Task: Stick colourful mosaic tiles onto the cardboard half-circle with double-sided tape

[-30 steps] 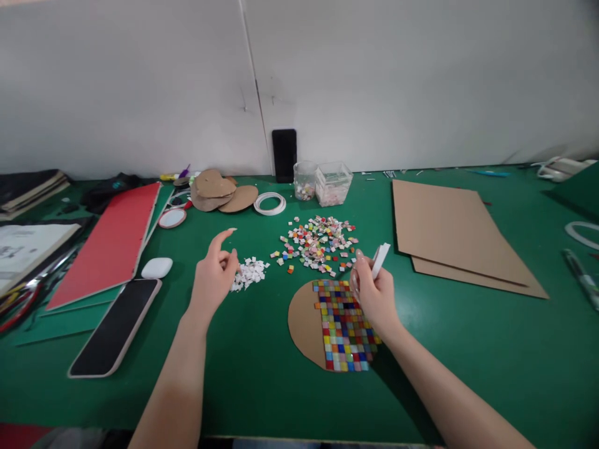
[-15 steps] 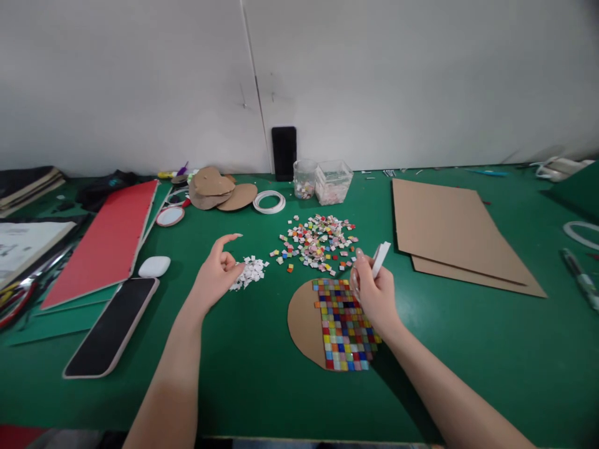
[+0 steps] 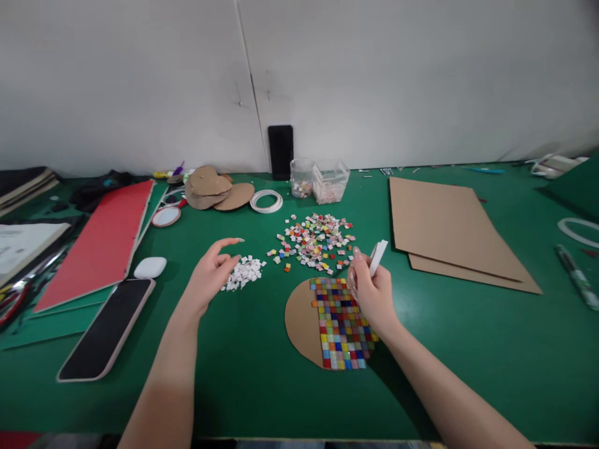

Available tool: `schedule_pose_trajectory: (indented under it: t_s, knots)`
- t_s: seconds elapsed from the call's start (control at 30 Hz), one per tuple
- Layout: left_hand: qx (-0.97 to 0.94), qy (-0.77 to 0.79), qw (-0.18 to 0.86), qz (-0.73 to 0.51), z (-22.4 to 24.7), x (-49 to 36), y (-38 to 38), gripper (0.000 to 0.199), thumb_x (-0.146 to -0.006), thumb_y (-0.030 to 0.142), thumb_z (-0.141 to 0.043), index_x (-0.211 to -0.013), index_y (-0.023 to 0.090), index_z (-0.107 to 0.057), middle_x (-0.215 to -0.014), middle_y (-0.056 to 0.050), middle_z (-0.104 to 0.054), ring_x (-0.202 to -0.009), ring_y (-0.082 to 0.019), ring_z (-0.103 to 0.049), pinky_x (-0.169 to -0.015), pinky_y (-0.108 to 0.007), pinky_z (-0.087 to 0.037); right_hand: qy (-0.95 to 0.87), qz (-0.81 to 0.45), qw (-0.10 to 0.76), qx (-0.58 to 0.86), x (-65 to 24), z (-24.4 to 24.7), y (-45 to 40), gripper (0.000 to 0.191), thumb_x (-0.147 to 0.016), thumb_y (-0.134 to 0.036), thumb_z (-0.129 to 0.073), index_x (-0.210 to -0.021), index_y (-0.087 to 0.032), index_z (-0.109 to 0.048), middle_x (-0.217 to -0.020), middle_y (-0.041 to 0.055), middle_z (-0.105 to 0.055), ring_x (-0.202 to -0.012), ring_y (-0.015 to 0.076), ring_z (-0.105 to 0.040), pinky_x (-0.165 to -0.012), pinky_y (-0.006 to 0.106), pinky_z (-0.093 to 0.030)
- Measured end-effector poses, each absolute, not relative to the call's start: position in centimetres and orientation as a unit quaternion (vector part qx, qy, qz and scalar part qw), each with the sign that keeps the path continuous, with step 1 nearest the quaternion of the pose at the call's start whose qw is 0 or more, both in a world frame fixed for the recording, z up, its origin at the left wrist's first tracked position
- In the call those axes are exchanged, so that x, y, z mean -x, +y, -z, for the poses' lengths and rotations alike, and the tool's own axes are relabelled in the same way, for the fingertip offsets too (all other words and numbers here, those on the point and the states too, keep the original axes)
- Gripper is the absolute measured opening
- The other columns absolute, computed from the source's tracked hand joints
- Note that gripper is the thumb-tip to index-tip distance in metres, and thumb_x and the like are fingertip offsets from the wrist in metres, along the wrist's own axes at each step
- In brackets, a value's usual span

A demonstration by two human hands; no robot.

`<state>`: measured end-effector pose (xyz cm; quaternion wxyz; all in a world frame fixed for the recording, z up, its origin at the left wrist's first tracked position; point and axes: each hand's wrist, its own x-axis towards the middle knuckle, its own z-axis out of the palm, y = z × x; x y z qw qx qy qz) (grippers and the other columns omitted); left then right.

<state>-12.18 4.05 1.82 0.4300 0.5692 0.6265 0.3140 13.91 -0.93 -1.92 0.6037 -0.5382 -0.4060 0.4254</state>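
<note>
- Your left fingers (image 3: 229, 257) hang spread and empty, touching the white scraps (image 3: 243, 273).
- Your right hand (image 3: 369, 290) pinches a white strip (image 3: 377, 257) above the mosaic (image 3: 340, 321).
- The strip looks light and bendy; grip it low.

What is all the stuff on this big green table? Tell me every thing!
cardboard disc: one, brown, front middle, right part covered in coloured tiles
loose tiles: a heap, many colours, behind the disc
white bits: a small pile, beside the left fingers
white strip: one, held in the right hand
cardboard sheets: two stacked, brown, right
clear tubs: two, by the wall
tape ring: one, white, left of the tubs
cardboard rounds: a few, brown, back left
black phone: one, leaning on the wall
phone in pale case: one, front left
white pod: one, above it
red board: one, left
table: green
left hand: over the white bits
right hand: above the disc
</note>
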Motion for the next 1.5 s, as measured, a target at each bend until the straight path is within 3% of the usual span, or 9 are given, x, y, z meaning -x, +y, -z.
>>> schedule_pose_trajectory:
  t_s: [0.17,0.43,0.67,0.83,0.97,1.1,1.27,1.5]
  knots:
    - [-0.555,0.624,0.445,-0.324,-1.3,12.5,4.1,0.04,-0.079,0.037,-0.049,-0.118,0.026,-0.051,-0.05,0.009,-0.024,-0.04,-0.008,-0.022,-0.041,-0.021,-0.019,-0.407,-0.423,0.606,0.537,-14.0,1.8,-0.9,0.043,-0.088,-0.043,-0.046,-0.053,-0.021,-0.035,-0.043,-0.0076,-0.03,-0.036,0.006,-0.028,-0.036,0.023,-0.021]
    - [-0.581,0.599,0.429,-0.347,-1.0,12.4,4.4,0.032,-0.079,0.03,-0.046,-0.109,0.021,-0.053,-0.06,0.005,-0.042,-0.047,-0.008,-0.035,-0.044,-0.02,-0.028,-0.403,-0.421,0.605,0.543,-14.1,1.8,-0.7,0.043,-0.088,-0.043,-0.046,-0.054,-0.021,-0.034,-0.043,-0.0078,-0.029,-0.036,0.0059,-0.027,-0.035,0.023,-0.02]
    - [-0.544,0.626,0.398,-0.393,-0.8,12.9,4.6,0.029,-0.077,0.033,-0.053,-0.103,0.022,-0.052,-0.041,0.011,-0.028,-0.037,-0.008,-0.025,-0.039,-0.019,-0.022,-0.412,-0.41,0.604,0.545,-14.1,2.3,-0.8,0.042,-0.089,-0.042,-0.044,-0.054,-0.02,-0.034,-0.045,-0.0076,-0.029,-0.037,0.0055,-0.027,-0.036,0.022,-0.021]
    - [-0.58,0.638,0.366,-0.351,-0.6,13.0,4.7,0.04,-0.07,0.025,-0.059,-0.108,0.023,-0.049,-0.051,0.009,-0.039,-0.045,-0.009,-0.036,-0.045,-0.019,-0.03,-0.41,-0.408,0.599,0.553,-14.2,2.4,-0.8,0.041,-0.089,-0.041,-0.044,-0.055,-0.02,-0.035,-0.045,-0.0074,-0.029,-0.038,0.0057,-0.027,-0.036,0.022,-0.021]
    - [-0.611,0.619,0.37,-0.327,-0.5,13.0,4.7,0.045,-0.068,0.016,-0.056,-0.111,0.024,-0.048,-0.054,0.009,-0.033,-0.048,-0.009,-0.035,-0.049,-0.019,-0.03,-0.408,-0.411,0.598,0.554,-14.2,2.3,-0.8,0.041,-0.089,-0.042,-0.044,-0.055,-0.02,-0.035,-0.045,-0.0074,-0.029,-0.037,0.0058,-0.027,-0.036,0.023,-0.021]
    - [-0.616,0.617,0.38,-0.309,-0.8,12.9,4.5,0.045,-0.071,0.021,-0.057,-0.115,0.025,-0.047,-0.053,0.01,-0.031,-0.047,-0.009,-0.032,-0.047,-0.019,-0.028,-0.407,-0.415,0.6,0.55,-14.2,2.2,-0.9,0.04,-0.089,-0.042,-0.044,-0.056,-0.021,-0.035,-0.045,-0.0076,-0.029,-0.037,0.006,-0.027,-0.036,0.023,-0.02]
    - [-0.616,0.614,0.398,-0.291,-1.2,12.5,4.4,0.042,-0.075,0.03,-0.058,-0.116,0.026,-0.047,-0.054,0.008,-0.043,-0.05,-0.01,-0.04,-0.048,-0.02,-0.032,-0.419,-0.408,0.601,0.544,-14.2,2.0,-0.9,0.042,-0.089,-0.042,-0.044,-0.055,-0.02,-0.034,-0.045,-0.0076,-0.029,-0.038,0.0057,-0.027,-0.037,0.023,-0.021]
    - [-0.616,0.619,0.403,-0.275,-1.5,12.3,4.1,0.045,-0.077,0.037,-0.057,-0.12,0.028,-0.045,-0.054,0.007,-0.046,-0.049,-0.011,-0.041,-0.046,-0.02,-0.032,-0.415,-0.414,0.602,0.543,-14.1,1.9,-0.9,0.042,-0.089,-0.043,-0.045,-0.055,-0.021,-0.033,-0.045,-0.0075,-0.029,-0.038,0.0061,-0.028,-0.037,0.023,-0.021]
